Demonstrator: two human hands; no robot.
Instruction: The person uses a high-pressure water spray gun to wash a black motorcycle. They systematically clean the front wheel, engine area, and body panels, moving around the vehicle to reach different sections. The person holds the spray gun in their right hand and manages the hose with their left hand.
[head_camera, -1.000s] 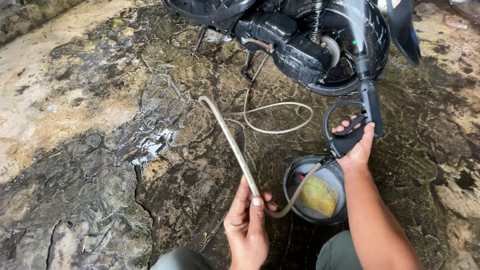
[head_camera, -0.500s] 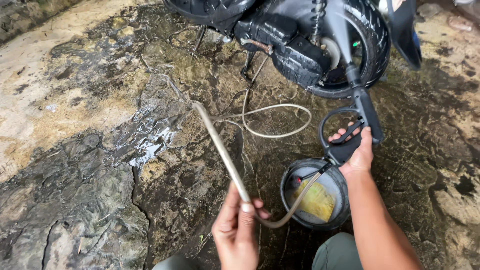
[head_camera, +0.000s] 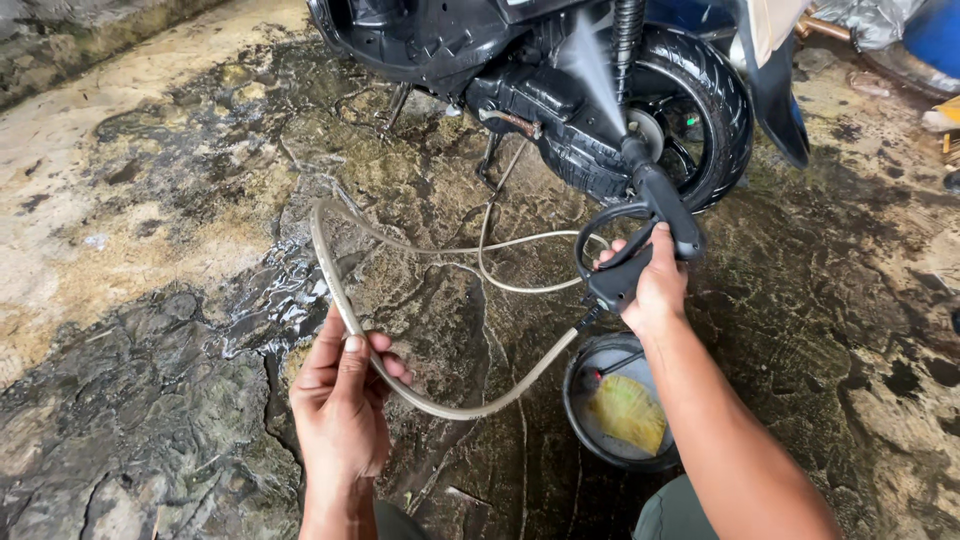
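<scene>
My right hand (head_camera: 650, 285) grips a black spray gun (head_camera: 645, 235) whose nozzle points up at the rear of a black scooter (head_camera: 560, 90); a fan of water leaves the nozzle toward the engine and rear wheel (head_camera: 700, 110). My left hand (head_camera: 340, 400) holds a pale, dirty hose (head_camera: 440, 405) that curves from my fingers to the base of the spray gun. The rest of the hose lies in loops on the wet ground between me and the scooter.
A black bucket (head_camera: 575, 420) with a yellow sponge (head_camera: 628, 412) inside stands just below my right forearm. The ground is cracked, wet, muddy concrete (head_camera: 170, 330). A blue object (head_camera: 935, 35) and clutter lie at the top right.
My left hand has lifted the hose and shifted its grip. My right hand has raised the spray gun, and water now sprays onto the scooter. The view has tilted closer.
</scene>
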